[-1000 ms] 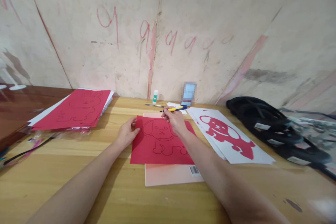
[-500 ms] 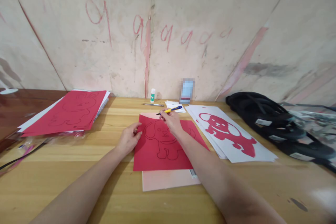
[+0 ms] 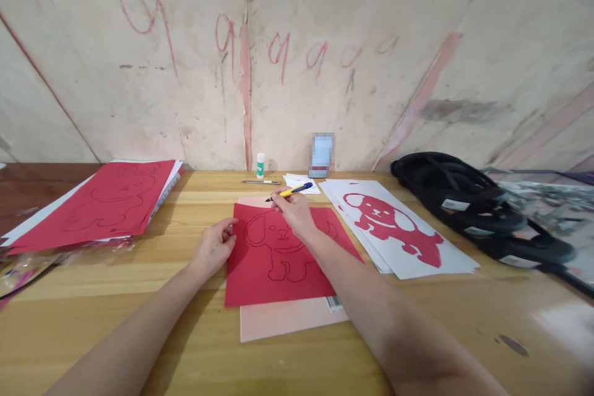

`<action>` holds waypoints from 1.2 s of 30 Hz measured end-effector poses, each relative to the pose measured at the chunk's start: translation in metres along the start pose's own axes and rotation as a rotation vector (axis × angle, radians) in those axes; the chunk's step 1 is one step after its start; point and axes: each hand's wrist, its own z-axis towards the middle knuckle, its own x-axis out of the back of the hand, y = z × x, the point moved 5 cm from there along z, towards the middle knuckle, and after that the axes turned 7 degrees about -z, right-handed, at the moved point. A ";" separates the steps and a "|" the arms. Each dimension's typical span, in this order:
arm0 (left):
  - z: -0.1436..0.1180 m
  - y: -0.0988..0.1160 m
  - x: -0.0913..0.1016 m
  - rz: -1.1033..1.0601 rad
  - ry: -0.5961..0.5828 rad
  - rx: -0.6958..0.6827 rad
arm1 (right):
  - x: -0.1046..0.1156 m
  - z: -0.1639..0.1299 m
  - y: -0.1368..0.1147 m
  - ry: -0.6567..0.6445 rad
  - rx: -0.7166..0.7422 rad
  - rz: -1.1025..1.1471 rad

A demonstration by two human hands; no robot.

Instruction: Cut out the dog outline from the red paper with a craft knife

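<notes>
A red sheet of paper with a dog outlined in dark lines lies in front of me. My left hand has its curled fingers and thumb at the sheet's upper left edge. Above the dog's head, my right hand grips a slim yellow-and-blue pen-shaped tool with a dark pointed tip. Whether that is a pen or a craft knife I cannot tell. Its tip points left near the sheet's top edge. My right forearm hides part of the dog's body. Under the red sheet is a pale pink board or pad.
White sheets with a red dog cut-out lie right, beside black plastic items. At the left is a stack topped by red paper with an animal outline. A glue stick, a thin pen and a phone are by the wall.
The whole view has shifted, so most things appear a little further left. Both hands keep nearly the same places on the paper, and the right still grips the yellow-and-blue tool.
</notes>
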 end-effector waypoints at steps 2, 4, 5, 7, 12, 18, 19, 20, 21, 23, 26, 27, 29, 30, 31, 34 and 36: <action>-0.001 0.000 -0.004 -0.016 -0.008 0.004 | -0.003 0.000 -0.002 -0.027 0.050 -0.043; -0.001 0.000 -0.008 -0.023 -0.015 0.004 | -0.005 -0.001 -0.009 -0.046 0.082 -0.069; -0.002 0.001 -0.010 -0.023 -0.018 0.003 | -0.005 -0.002 -0.013 -0.048 0.090 -0.072; -0.002 0.001 -0.012 -0.017 -0.025 0.001 | -0.006 -0.004 -0.024 -0.064 0.136 -0.066; -0.003 0.001 -0.014 0.035 -0.057 -0.027 | -0.007 -0.003 -0.016 -0.054 0.083 -0.068; -0.004 -0.005 -0.015 0.119 -0.046 -0.080 | -0.001 0.001 0.028 0.012 0.013 -0.085; -0.004 -0.005 -0.014 0.128 -0.048 -0.086 | 0.000 0.001 0.031 0.014 0.006 -0.097; -0.004 -0.005 -0.014 0.137 -0.050 -0.091 | 0.000 0.000 0.032 0.008 0.008 -0.117; -0.004 -0.004 -0.014 0.147 -0.051 -0.095 | 0.001 -0.001 0.032 0.001 0.019 -0.145; -0.004 -0.002 -0.012 0.171 -0.045 -0.103 | 0.001 -0.001 0.029 0.002 0.056 -0.215; -0.006 0.003 -0.008 0.212 -0.037 -0.128 | 0.005 -0.002 0.025 0.052 0.085 -0.308; -0.006 0.005 -0.008 0.235 -0.044 -0.150 | 0.006 -0.001 0.024 0.070 0.081 -0.331; -0.008 0.010 -0.009 0.293 -0.068 -0.209 | 0.009 -0.001 0.025 0.094 0.068 -0.359; -0.009 0.012 -0.009 0.322 -0.080 -0.239 | 0.009 0.000 0.026 0.100 0.061 -0.366; -0.010 0.013 -0.010 0.346 -0.089 -0.265 | 0.010 0.000 0.026 0.103 0.058 -0.369; -0.011 0.015 -0.012 0.377 -0.089 -0.320 | 0.010 0.000 0.028 0.100 0.054 -0.369; -0.011 0.016 -0.013 0.379 -0.085 -0.353 | 0.009 0.001 0.029 0.090 0.057 -0.362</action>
